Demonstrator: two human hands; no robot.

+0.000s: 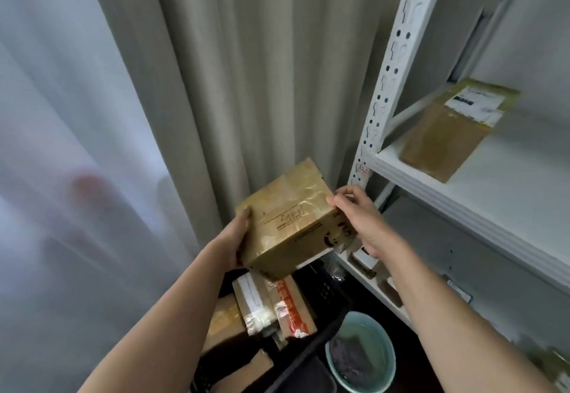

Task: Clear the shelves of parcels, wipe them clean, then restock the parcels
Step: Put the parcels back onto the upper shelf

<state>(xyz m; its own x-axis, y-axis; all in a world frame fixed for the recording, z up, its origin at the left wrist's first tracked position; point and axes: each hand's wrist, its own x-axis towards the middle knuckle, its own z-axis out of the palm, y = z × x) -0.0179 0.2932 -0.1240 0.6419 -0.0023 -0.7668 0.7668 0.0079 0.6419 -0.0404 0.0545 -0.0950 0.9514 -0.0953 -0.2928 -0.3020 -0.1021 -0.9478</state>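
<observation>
Cardboard parcel (288,218), wrapped in clear tape, is held in mid-air between the left hand (237,238) and right hand (357,219), each gripping one side. It hangs above a black basket (327,292) of parcels, just beside the white shelf (456,195) carrying another parcel (450,133).

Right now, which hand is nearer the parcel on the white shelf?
Right. The right hand grips the held box on its shelf-facing side, below-left of the shelf parcel; the left hand grips the far side.
</observation>
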